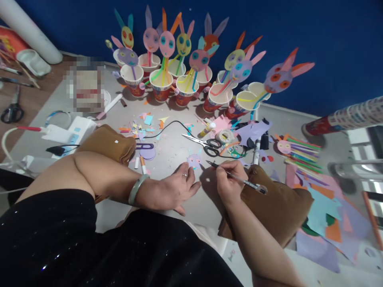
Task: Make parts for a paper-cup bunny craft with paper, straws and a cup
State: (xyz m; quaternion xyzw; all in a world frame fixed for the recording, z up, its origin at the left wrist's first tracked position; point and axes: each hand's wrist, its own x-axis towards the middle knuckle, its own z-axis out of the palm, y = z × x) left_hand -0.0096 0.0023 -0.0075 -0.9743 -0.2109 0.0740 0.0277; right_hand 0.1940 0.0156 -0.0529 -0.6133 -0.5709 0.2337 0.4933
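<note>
A small light-purple paper face with pink-and-dark eyes lies flat on the table. My left hand, wearing a ring and a jade-coloured bangle, rests on the table with fingers stretched out, the fingertips at the lower left edge of the face. To the right, my right hand grips a black-tipped pen with a clear barrel. The pen's point hovers just right of the face, apart from it. Black-handled scissors lie half open beyond the face, next to a tape roll.
Several paper cups with rabbit-eared paper heads on straws stand along the blue wall. Paper scraps lie at centre left. Brown cushions flank my arms. At right are straws, coloured paper and a cup stack.
</note>
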